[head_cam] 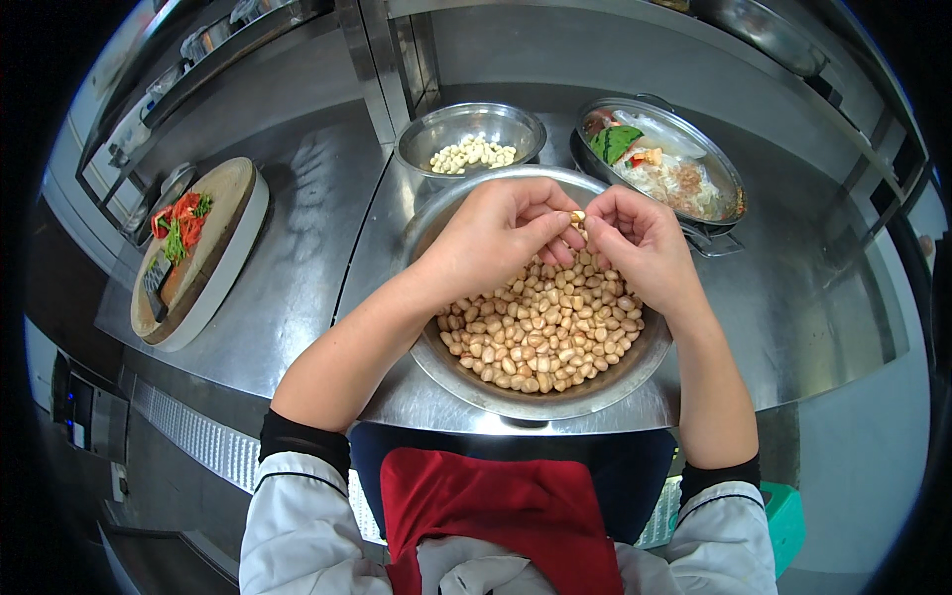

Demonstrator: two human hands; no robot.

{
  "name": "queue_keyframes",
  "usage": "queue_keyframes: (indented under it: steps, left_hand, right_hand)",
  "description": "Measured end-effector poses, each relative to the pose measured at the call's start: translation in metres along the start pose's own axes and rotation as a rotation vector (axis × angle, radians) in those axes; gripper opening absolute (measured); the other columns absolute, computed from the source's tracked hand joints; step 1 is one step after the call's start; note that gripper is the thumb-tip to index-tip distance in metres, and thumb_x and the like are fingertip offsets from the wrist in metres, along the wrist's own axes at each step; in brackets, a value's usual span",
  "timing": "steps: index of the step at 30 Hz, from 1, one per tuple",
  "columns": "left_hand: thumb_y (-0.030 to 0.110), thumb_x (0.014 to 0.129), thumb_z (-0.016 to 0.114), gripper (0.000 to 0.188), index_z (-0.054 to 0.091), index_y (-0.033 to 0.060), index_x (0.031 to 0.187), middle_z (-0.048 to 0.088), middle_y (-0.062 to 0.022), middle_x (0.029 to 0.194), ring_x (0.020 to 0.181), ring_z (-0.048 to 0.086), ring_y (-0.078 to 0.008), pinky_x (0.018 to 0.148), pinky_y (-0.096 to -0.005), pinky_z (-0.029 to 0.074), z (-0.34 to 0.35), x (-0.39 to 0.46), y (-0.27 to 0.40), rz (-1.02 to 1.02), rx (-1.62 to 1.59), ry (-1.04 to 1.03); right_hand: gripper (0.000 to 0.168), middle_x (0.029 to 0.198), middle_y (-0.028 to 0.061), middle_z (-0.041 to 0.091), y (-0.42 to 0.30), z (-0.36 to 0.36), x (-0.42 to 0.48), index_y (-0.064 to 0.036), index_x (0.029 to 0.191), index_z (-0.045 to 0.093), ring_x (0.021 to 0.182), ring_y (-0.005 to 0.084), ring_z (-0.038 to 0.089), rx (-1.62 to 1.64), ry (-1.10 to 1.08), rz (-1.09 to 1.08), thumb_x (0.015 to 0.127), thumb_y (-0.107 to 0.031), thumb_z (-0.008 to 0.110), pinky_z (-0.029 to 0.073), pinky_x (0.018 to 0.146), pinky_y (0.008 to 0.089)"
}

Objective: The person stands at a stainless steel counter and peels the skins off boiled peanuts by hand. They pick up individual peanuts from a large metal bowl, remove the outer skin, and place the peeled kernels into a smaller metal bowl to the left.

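Both hands meet over a large stainless steel bowl (543, 407) full of tan, skin-on peanuts (539, 335). Between the fingertips is a single peanut (577, 216) with a pale patch showing. My left hand (506, 227) pinches it with thumb and forefinger, the other fingers curled beneath. My right hand (636, 238) touches its other side with thumb and fingertips. Just behind stands a smaller metal bowl (416, 141) with pale, skinless peanuts (472, 154) at the bottom.
An oval metal pan (595, 111) at back right holds food scraps and a piece of green rind. At left on the steel table (305, 297), a round chopping board (216, 245) carries a cleaver (156, 286) and cut red and green vegetables (181, 223). Shelves (230, 56) overhang the table.
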State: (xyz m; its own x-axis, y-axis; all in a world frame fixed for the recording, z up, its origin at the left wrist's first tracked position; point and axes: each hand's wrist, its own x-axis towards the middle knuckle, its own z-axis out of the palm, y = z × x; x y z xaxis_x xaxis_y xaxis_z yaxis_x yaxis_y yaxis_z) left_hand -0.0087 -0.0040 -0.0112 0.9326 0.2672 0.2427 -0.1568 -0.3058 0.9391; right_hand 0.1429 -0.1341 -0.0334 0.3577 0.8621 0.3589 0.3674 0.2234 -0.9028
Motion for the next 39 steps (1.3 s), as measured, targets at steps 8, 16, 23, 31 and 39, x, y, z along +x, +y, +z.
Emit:
queue_keyframes:
  steps: [8, 16, 23, 31, 39]
  left_hand:
    - [0.009, 0.098, 0.053, 0.018, 0.062, -0.005, 0.105, 0.069, -0.0093, 0.092, 0.079, 0.066, -0.0118, 0.074, -0.0257, 0.055, -0.0015, 0.0009, -0.0021, 0.003, 0.013, 0.016]
    - [0.008, 0.097, 0.055, 0.017, 0.065, -0.0044, 0.103, 0.07, -0.0066, 0.089, 0.078, 0.065, -0.0099, 0.073, -0.0243, 0.055, 0.0016, -0.0007, -0.0021, 0.038, 0.145, 0.048]
    - [0.007, 0.097, 0.055, 0.017, 0.065, -0.0045, 0.104, 0.07, -0.0076, 0.089, 0.078, 0.066, -0.0101, 0.073, -0.0243, 0.055, 0.0024, -0.0012, -0.0018, 0.046, 0.156, 0.053]
    - [0.008, 0.097, 0.054, 0.017, 0.064, -0.0048, 0.104, 0.07, -0.0085, 0.091, 0.078, 0.065, -0.0101, 0.074, -0.0242, 0.055, 0.0016, -0.0004, -0.0031, 0.04, 0.109, 0.018]
    - [0.009, 0.097, 0.055, 0.018, 0.061, -0.0048, 0.108, 0.069, -0.0085, 0.093, 0.08, 0.065, -0.0109, 0.075, -0.0248, 0.054, -0.0001, -0.0005, 0.0011, 0.018, -0.034, 0.027]
  right_hand:
    - [0.013, 0.08, 0.0002, 0.066, -0.0077, -0.0001, -0.0006, -0.001, 0.09, 0.063, 0.067, 0.0036, 0.057, 0.053, -0.033, 0.021, 0.092, -0.013, 0.063, 0.046, 0.06, 0.0187]
    - [0.01, 0.081, 0.0015, 0.066, -0.003, -0.0033, 0.0002, -0.001, 0.092, 0.062, 0.067, 0.0042, 0.058, 0.102, -0.063, 0.038, 0.091, -0.011, 0.063, 0.047, 0.06, 0.0184]
    - [0.007, 0.077, -0.0002, 0.063, -0.0046, -0.0033, 0.0004, -0.001, 0.089, 0.062, 0.064, 0.0041, 0.057, 0.114, -0.072, 0.061, 0.09, -0.009, 0.061, 0.047, 0.059, 0.0185]
    - [0.005, 0.075, -0.0024, 0.062, -0.0033, -0.0025, -0.0002, -0.003, 0.086, 0.061, 0.064, 0.0023, 0.055, 0.063, -0.045, 0.013, 0.089, -0.008, 0.061, 0.044, 0.059, 0.0183]
    - [0.007, 0.075, -0.0045, 0.062, -0.0011, -0.0004, -0.0006, -0.003, 0.085, 0.063, 0.066, 0.001, 0.052, 0.007, -0.015, -0.032, 0.088, -0.009, 0.062, 0.042, 0.06, 0.0181]
